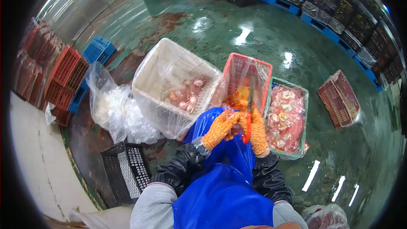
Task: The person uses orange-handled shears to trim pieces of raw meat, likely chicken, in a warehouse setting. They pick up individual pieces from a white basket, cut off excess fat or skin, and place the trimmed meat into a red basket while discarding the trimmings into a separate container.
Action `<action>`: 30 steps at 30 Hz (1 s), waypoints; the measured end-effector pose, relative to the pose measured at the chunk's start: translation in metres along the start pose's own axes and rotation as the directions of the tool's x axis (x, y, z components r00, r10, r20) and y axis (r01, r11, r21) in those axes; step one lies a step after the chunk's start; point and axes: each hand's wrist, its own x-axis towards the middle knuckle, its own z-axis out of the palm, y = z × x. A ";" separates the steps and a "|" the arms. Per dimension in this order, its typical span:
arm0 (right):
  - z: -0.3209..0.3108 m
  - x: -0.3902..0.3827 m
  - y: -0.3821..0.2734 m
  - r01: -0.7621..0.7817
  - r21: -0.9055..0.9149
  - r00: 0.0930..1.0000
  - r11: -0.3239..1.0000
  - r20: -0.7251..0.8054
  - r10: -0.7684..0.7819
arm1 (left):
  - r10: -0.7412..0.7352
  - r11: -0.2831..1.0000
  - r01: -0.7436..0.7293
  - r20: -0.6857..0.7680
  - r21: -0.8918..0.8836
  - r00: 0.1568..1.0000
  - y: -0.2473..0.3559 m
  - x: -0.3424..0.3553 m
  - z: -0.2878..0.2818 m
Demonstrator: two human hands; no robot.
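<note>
My left hand (221,128), in an orange glove, grips a small orange-pink piece of seafood (234,114) over my blue apron (220,174). Close beside it, my right hand (258,132), also orange-gloved, is closed on a red-handled tool (247,121) whose thin blade points up over the red crate. The two hands almost touch. Directly beyond them stands a red crate (263,65) lined with clear plastic, holding orange scraps. A white basket (154,74) lined with plastic, with pink shellfish pieces inside, stands to the left.
A green crate (306,101) of pinkish shellfish sits at right. Clear bags (114,110) and a black crate (125,171) lie at left. Red crates (63,76) stack along the left wall, another red crate (339,97) lies right. The green floor is wet.
</note>
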 end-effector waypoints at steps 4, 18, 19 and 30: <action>-0.014 -0.004 0.018 -0.174 0.241 0.983 0.955 -0.011 0.182 | 0.083 0.984 -0.120 -0.253 -0.135 0.964 -0.004 0.021 -0.012; 0.007 -0.020 0.041 -0.057 -0.471 0.993 0.880 0.066 0.099 | 0.241 0.939 -0.337 -0.561 -0.073 0.792 -0.017 0.030 -0.004; 0.006 -0.020 0.039 -0.065 -0.466 0.993 0.882 0.060 0.105 | 0.228 0.933 -0.342 -0.548 -0.114 0.805 -0.018 0.032 -0.004; 0.009 -0.010 0.042 0.138 -0.481 0.990 0.866 0.071 -0.118 | 0.301 0.938 -0.348 -0.465 -0.016 0.833 -0.028 0.043 -0.010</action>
